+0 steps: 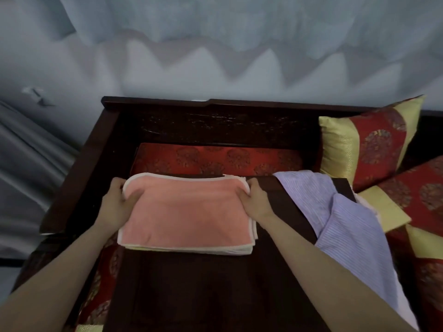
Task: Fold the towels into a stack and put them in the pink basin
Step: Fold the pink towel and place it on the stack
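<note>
A folded pink towel (187, 212) with a cream border lies on a dark wooden table (203, 288). More cream layers show under its near edge. My left hand (117, 202) grips the towel's far left corner, fingers curled over the fold. My right hand (254, 200) grips the far right corner in the same way. To the right, a lilac striped towel (345, 221) lies unfolded, draped over the table's right edge. No pink basin is in view.
The table stands on a dark wooden couch (215, 121) with a red patterned seat cushion (215, 159). Red and gold pillows (369, 144) lie at the right. Pale curtains (215, 44) hang behind.
</note>
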Tool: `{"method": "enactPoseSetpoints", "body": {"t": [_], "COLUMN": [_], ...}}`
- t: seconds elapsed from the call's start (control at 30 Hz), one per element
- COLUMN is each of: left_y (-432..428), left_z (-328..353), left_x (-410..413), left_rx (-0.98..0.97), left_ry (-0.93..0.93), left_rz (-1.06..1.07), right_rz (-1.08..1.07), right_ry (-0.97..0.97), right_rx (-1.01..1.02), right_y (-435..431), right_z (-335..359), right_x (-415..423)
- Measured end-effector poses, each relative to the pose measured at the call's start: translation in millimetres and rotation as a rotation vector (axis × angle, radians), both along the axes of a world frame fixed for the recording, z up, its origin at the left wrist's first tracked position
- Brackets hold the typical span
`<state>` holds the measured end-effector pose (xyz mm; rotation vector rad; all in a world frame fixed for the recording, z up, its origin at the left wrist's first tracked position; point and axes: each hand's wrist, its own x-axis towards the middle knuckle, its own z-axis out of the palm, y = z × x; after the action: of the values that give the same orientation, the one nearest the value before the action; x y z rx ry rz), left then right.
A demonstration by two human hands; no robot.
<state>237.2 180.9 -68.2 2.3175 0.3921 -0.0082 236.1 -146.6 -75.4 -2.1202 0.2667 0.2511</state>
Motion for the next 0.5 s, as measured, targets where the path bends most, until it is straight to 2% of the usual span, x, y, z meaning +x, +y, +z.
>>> {"method": "enactPoseSetpoints", "body": {"t": [0.07,0.13,0.2,0.3,0.4,0.5], "left_y": [2,-3,-14,-34,-36,-26], "left_z": [-15,-23,-28,-34,-53,-67], "left_x": [8,9,4,-17,-41,-42], "left_rx": [0.049,0.173,0.383,0.604,0.760,0.797], "left_ry": [0.073,0.055,-0.061,-0.156,-0.069,-0.017], "left_rz": [0.009,-0.005,-0.107,-0.388,-0.627,-0.649], "right_rz": [-0.006,-0.007,0.025,0.259,0.422,0.420], "right_ry": [-0.007,-0.095,-0.226,-0.326,-0.235,-0.202], "right_rx": [-0.145,-0.392,-0.601,-0.776,-0.709,-0.670], "right_y": [7,12,17,21,24,30], "right_z": [-18,-25,-26,-34,-53,-65], "right_x": [8,7,-2,-29,-57,-54]}}
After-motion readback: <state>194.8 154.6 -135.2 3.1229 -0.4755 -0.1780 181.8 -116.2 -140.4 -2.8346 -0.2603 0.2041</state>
